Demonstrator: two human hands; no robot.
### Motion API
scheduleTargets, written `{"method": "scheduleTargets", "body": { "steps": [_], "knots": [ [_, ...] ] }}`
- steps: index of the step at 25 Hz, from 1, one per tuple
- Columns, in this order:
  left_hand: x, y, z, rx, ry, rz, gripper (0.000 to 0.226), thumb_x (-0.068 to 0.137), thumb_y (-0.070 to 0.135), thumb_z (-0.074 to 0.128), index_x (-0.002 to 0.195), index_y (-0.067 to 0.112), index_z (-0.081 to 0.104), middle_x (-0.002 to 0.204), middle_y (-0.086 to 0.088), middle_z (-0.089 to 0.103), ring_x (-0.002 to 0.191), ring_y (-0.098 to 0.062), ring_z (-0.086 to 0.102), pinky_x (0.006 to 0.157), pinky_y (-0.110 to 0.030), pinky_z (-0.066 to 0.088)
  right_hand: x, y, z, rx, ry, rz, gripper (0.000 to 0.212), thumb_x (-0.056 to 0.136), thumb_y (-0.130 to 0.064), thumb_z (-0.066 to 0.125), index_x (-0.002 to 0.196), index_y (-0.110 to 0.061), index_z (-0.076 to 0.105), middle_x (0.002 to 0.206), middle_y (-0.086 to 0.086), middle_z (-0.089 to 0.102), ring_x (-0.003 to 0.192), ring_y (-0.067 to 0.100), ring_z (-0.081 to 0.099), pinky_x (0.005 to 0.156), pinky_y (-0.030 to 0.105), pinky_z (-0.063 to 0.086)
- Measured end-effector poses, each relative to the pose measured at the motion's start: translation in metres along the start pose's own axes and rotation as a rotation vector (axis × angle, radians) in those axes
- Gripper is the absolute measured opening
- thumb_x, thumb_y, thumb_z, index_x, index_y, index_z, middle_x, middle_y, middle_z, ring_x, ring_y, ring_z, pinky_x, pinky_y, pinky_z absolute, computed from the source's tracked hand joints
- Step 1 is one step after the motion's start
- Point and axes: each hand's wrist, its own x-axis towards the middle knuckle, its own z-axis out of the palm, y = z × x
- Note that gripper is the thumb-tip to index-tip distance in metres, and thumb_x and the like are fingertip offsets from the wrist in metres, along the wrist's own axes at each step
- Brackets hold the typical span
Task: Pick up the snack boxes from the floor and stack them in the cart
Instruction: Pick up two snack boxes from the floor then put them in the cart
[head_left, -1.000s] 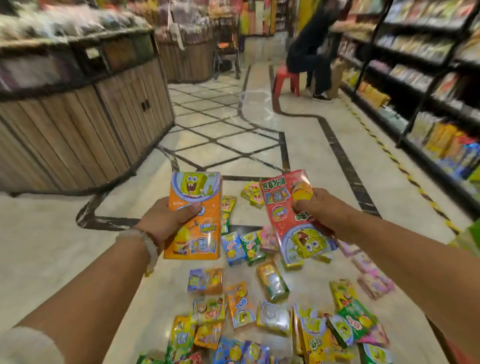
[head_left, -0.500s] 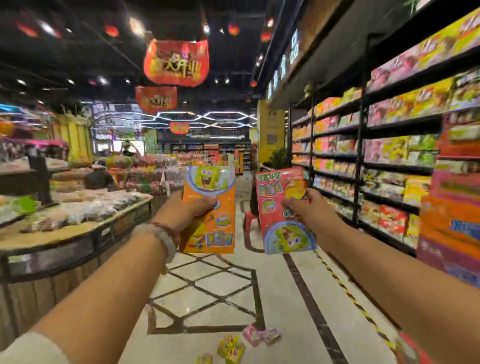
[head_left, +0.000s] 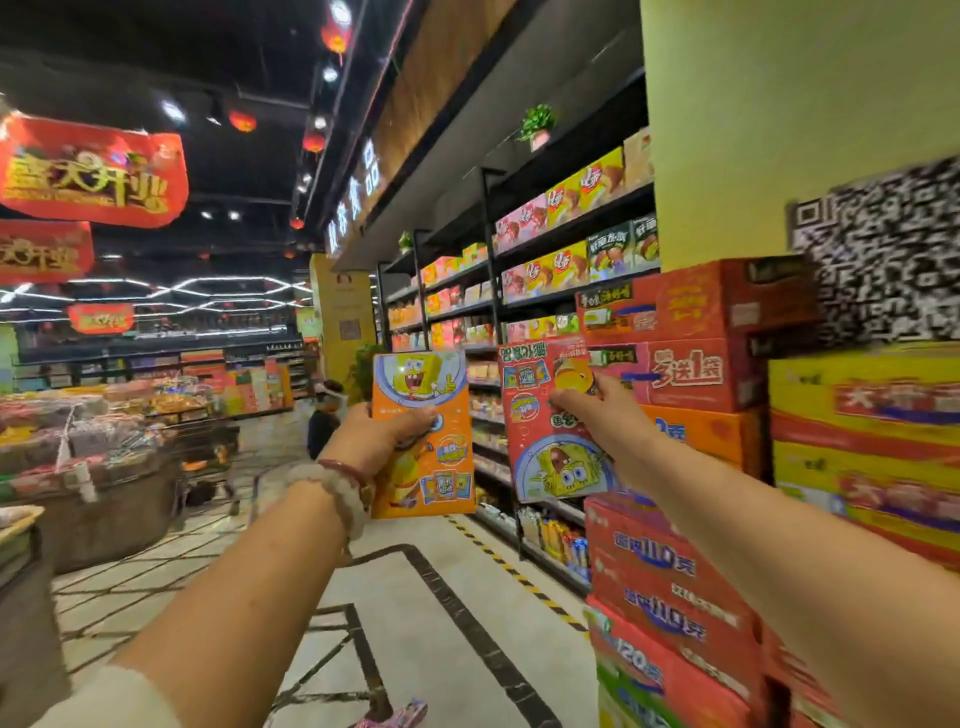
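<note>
My left hand (head_left: 371, 441) grips an orange snack box (head_left: 423, 457) with a cartoon sponge figure, held upright at chest height. Beside it, my right hand (head_left: 597, 415) holds a red snack box (head_left: 545, 457) of the same kind, thumb on its front. Both arms reach forward into the aisle. One pink snack box (head_left: 397, 718) shows on the floor at the bottom edge. No cart is in view.
Stacked red, orange and yellow cartons (head_left: 691, 519) stand close on my right, against a yellow-green pillar (head_left: 779, 130). Stocked shelves (head_left: 519, 291) line the aisle. A round wooden display (head_left: 98, 467) stands at left. A person (head_left: 324, 415) sits far down the aisle.
The view has swung from the floor up and to the right. The pile of boxes dropped out of sight and the stacked cartons came close. Both hands keep their boxes.
</note>
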Motion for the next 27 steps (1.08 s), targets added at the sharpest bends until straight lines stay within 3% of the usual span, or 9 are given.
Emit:
{"method": "scheduleTargets", "body": {
  "steps": [2, 5, 9, 11, 14, 18, 22, 25, 27],
  "knots": [
    [-0.005, 0.002, 0.026, -0.015, -0.093, -0.006, 0.051, 0.066, 0.023, 0.08, 0.112, 0.01, 0.063, 0.1, -0.016, 0.071, 0.082, -0.033, 0.07, 0.074, -0.048, 0.057, -0.031, -0.007, -0.029, -0.029, 0.11, -0.002, 0.037, 0.09, -0.029, 0.063, 0.12, -0.021, 0.044, 0.098, 0.006, 0.067, 0.078, 0.023, 0.07, 0.062, 0.033, 0.058],
    [-0.021, 0.009, 0.073, -0.055, -0.244, -0.017, 0.041, 0.074, 0.019, 0.077, 0.11, 0.009, 0.063, 0.097, -0.017, 0.072, 0.079, -0.032, 0.071, 0.068, -0.043, 0.058, -0.088, -0.023, -0.076, -0.085, 0.291, -0.02, 0.028, 0.09, -0.028, 0.062, 0.112, -0.023, 0.044, 0.092, 0.001, 0.066, 0.072, 0.017, 0.068, 0.051, 0.025, 0.055],
    [-0.051, 0.019, 0.154, -0.053, -0.403, 0.047, 0.106, 0.041, 0.049, 0.089, 0.131, 0.011, 0.05, 0.117, -0.012, 0.066, 0.098, -0.033, 0.066, 0.086, -0.051, 0.053, -0.168, -0.057, -0.147, -0.181, 0.521, -0.017, 0.039, 0.087, -0.032, 0.067, 0.118, -0.02, 0.047, 0.099, 0.007, 0.069, 0.083, 0.023, 0.07, 0.071, 0.039, 0.06],
    [-0.084, 0.033, 0.201, -0.02, -0.488, 0.093, 0.117, 0.041, 0.058, 0.086, 0.138, 0.011, 0.04, 0.131, -0.009, 0.056, 0.113, -0.029, 0.059, 0.096, -0.046, 0.048, -0.211, -0.079, -0.183, -0.191, 0.626, -0.025, 0.038, 0.087, -0.032, 0.066, 0.116, -0.02, 0.045, 0.097, 0.007, 0.069, 0.079, 0.023, 0.071, 0.067, 0.039, 0.059],
    [-0.139, 0.056, 0.282, -0.066, -0.647, 0.144, 0.084, 0.047, 0.058, 0.084, 0.114, 0.015, 0.056, 0.113, -0.001, 0.064, 0.086, -0.003, 0.067, 0.079, -0.022, 0.054, -0.287, -0.114, -0.238, -0.211, 0.754, -0.055, 0.036, 0.088, -0.029, 0.065, 0.116, -0.02, 0.045, 0.092, 0.007, 0.069, 0.064, 0.017, 0.07, 0.049, 0.027, 0.055],
    [-0.22, 0.076, 0.407, -0.167, -0.878, 0.146, 0.091, 0.036, 0.057, 0.086, 0.112, 0.015, 0.063, 0.105, -0.007, 0.071, 0.091, -0.025, 0.07, 0.085, -0.047, 0.055, -0.401, -0.158, -0.317, -0.284, 0.957, -0.082, 0.044, 0.086, -0.029, 0.067, 0.123, -0.016, 0.045, 0.101, 0.011, 0.069, 0.078, 0.025, 0.072, 0.062, 0.036, 0.058],
    [-0.322, 0.093, 0.518, -0.231, -1.09, 0.076, 0.079, 0.046, 0.057, 0.086, 0.109, 0.019, 0.059, 0.101, -0.004, 0.07, 0.088, -0.025, 0.069, 0.084, -0.045, 0.055, -0.519, -0.193, -0.379, -0.355, 1.165, -0.107, 0.05, 0.085, -0.028, 0.069, 0.127, -0.019, 0.044, 0.103, 0.011, 0.069, 0.079, 0.025, 0.071, 0.063, 0.035, 0.057],
    [-0.401, 0.103, 0.59, -0.255, -1.286, 0.013, 0.093, 0.039, 0.056, 0.088, 0.117, 0.018, 0.056, 0.105, -0.007, 0.07, 0.09, -0.028, 0.07, 0.083, -0.05, 0.055, -0.603, -0.215, -0.415, -0.433, 1.324, -0.082, 0.049, 0.086, -0.029, 0.067, 0.128, -0.016, 0.044, 0.106, 0.012, 0.069, 0.082, 0.025, 0.071, 0.066, 0.037, 0.058],
    [-0.446, 0.112, 0.634, -0.313, -1.404, 0.012, 0.083, 0.047, 0.05, 0.088, 0.116, 0.014, 0.058, 0.105, -0.01, 0.07, 0.089, -0.028, 0.07, 0.082, -0.048, 0.056, -0.651, -0.227, -0.435, -0.47, 1.44, -0.075, 0.047, 0.086, -0.03, 0.067, 0.126, -0.016, 0.045, 0.105, 0.011, 0.069, 0.082, 0.025, 0.072, 0.069, 0.039, 0.058]
  ]
}}
